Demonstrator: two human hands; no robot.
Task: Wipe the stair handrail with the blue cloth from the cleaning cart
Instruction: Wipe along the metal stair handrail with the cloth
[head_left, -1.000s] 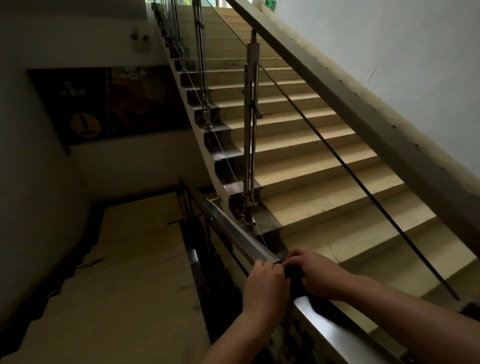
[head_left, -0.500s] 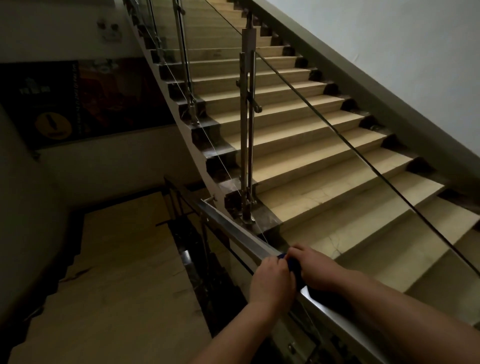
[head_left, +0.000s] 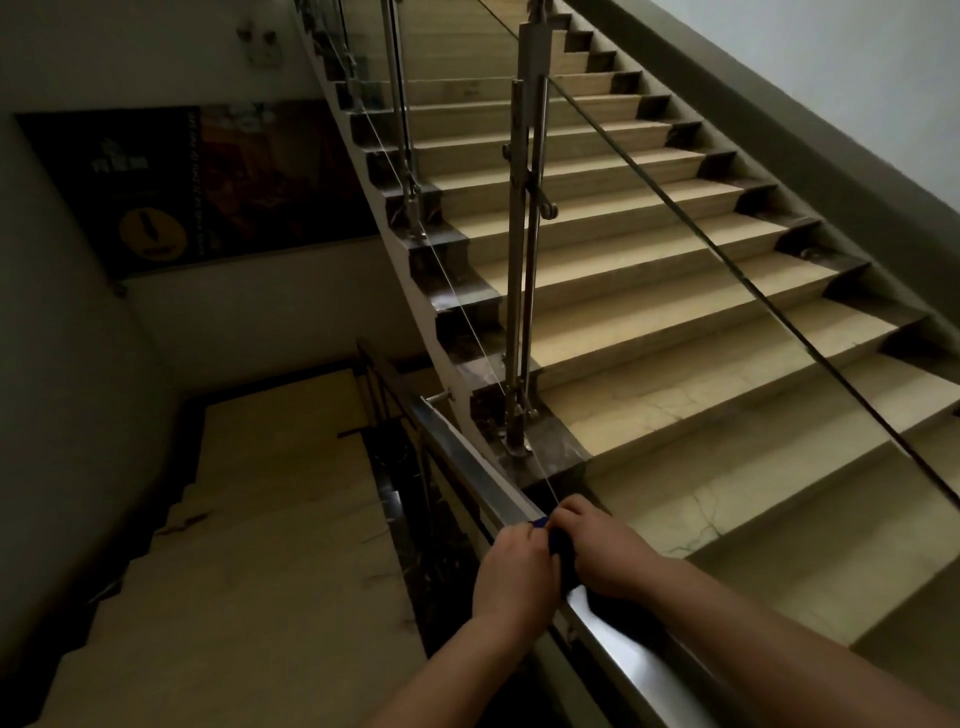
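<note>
Dim stairwell.
Beige stone stairs (head_left: 649, 291) climb beside a pale wall (head_left: 857, 78); a steel baluster post (head_left: 522, 270) stands on their left edge; a dark rectangular poster (head_left: 208, 182) hangs beyond.

The handrail (head_left: 623, 639) at 6 o'clock is smooth, polished metal with a bright, glossy sheen. The cloth (head_left: 560, 553) you hold on it looks like soft, matt blue fabric. At 12 o'clock the post (head_left: 522, 260) is duller metal and carries a clear glass panel (head_left: 597, 260). The steps (head_left: 675, 338) at 2 o'clock are smooth beige stone, faintly cracked. The wall (head_left: 857, 78) is matt paint.
</note>
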